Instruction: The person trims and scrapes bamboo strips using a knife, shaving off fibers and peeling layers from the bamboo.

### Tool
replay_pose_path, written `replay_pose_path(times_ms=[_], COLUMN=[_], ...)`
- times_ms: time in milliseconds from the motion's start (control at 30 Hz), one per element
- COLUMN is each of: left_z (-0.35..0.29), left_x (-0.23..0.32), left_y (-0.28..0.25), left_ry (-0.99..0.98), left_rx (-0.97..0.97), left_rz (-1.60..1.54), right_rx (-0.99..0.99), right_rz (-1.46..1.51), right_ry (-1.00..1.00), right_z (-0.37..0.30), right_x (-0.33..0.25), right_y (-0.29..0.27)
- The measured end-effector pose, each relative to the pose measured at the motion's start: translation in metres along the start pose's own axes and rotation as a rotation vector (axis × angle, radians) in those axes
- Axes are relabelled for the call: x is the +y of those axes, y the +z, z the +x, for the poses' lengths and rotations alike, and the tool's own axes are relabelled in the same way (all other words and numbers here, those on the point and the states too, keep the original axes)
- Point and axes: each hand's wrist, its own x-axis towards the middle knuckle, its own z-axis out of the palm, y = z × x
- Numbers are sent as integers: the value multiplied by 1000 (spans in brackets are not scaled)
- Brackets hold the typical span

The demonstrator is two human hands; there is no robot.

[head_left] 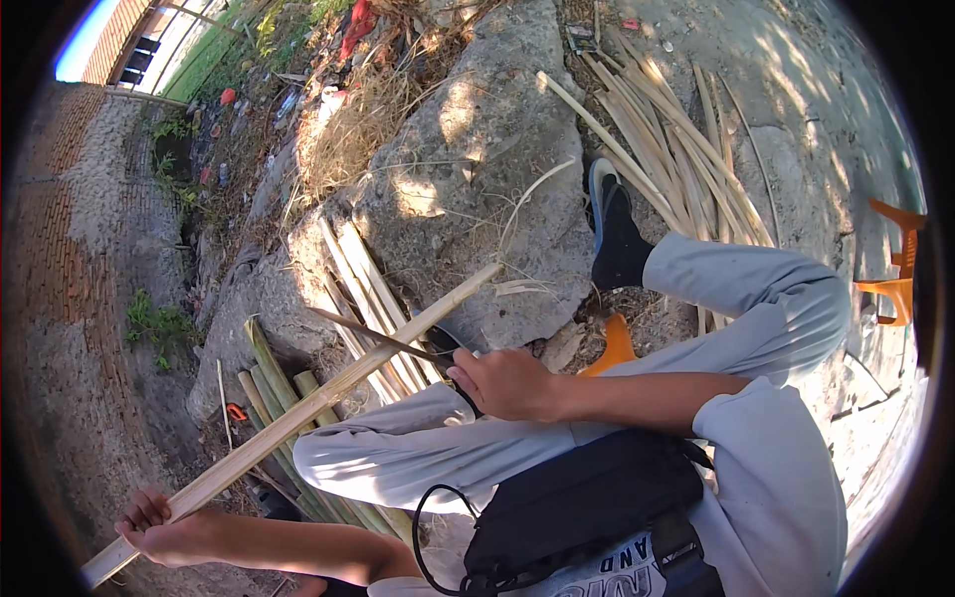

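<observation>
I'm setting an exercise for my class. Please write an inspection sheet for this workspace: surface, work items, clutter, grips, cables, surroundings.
Surface: rough grey slab, patched with sun and shade.
Work items: long pale strip and knife; the blade crosses the strip in view, contact uncertain.
Clutter: split strips and green poles nearby; another strip pile at upper right.
Grips: left grip closed around the strip's lower end; right grip closed on the knife's handle.
Cables: no power cable seen; a black cord loops beside the black bag.
Surroundings: brick wall at left, dry grass and litter beyond.
</observation>
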Motion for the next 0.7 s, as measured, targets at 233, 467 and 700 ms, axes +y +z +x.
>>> replay_pose_path(times_ms=[233, 467, 700], left_z=[5, 54, 54], left_x=[-4, -26, -11], left_y=[-4, -47, -24], left_ry=[1, -6, 2], left_rx=[9, -76, -141], left_rz=[8, -44, -119], right_rx=[-9, -49, 24], right_rz=[-241, -47, -99], right_ry=[272, 300, 242], right_z=[6, 2, 10], right_x=[77, 22, 55], right_y=[5, 0, -8])
